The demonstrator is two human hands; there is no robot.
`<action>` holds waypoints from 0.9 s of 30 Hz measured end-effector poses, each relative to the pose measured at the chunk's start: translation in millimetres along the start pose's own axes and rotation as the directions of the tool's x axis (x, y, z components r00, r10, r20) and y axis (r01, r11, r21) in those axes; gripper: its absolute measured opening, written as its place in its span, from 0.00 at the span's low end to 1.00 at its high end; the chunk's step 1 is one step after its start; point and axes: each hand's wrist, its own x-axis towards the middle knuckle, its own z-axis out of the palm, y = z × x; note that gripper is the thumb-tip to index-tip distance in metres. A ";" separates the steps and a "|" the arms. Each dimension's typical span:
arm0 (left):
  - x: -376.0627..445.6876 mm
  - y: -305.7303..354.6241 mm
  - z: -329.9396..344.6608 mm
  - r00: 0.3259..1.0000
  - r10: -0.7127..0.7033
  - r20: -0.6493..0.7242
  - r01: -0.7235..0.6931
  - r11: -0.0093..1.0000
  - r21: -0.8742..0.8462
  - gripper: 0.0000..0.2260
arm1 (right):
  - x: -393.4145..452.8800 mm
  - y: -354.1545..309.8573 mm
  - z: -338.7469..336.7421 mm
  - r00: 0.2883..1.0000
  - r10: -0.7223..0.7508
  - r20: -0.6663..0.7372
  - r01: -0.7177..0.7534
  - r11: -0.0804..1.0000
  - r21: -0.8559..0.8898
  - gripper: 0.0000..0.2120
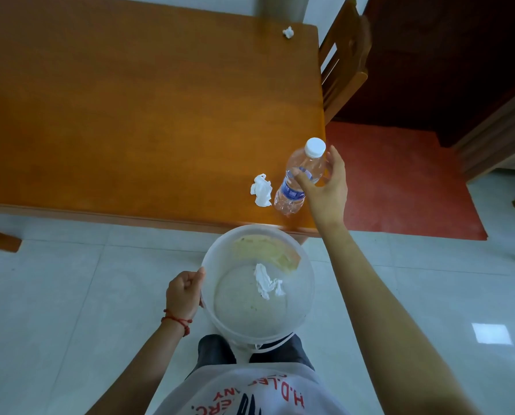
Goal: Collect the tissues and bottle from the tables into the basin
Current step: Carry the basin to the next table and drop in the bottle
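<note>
A clear plastic bottle (298, 178) with a white cap and blue label stands near the front right corner of the orange wooden table (130, 115). My right hand (325, 187) wraps round its upper body, thumb on the label side and fingers behind it. A crumpled white tissue (261, 190) lies just left of the bottle. Another small tissue (288, 32) sits at the table's far right corner. My left hand (184, 292) grips the left rim of the translucent white basin (305, 283), held below the table's front edge. One crumpled tissue (266, 282) lies inside it.
A wooden chair (344, 64) stands against the table's right side. A red mat (400, 181) covers the floor to the right, with dark wooden furniture (475, 85) beyond it. Pale floor tiles (70, 295) spread below the table edge.
</note>
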 end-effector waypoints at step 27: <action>-10.1 12.4 -3.0 0.999 -0.043 0.008 0.043 0.999 0.001 0.12 | -96.3 70.6 26.8 0.883 0.291 0.368 -0.205 0.945 -0.255 0.24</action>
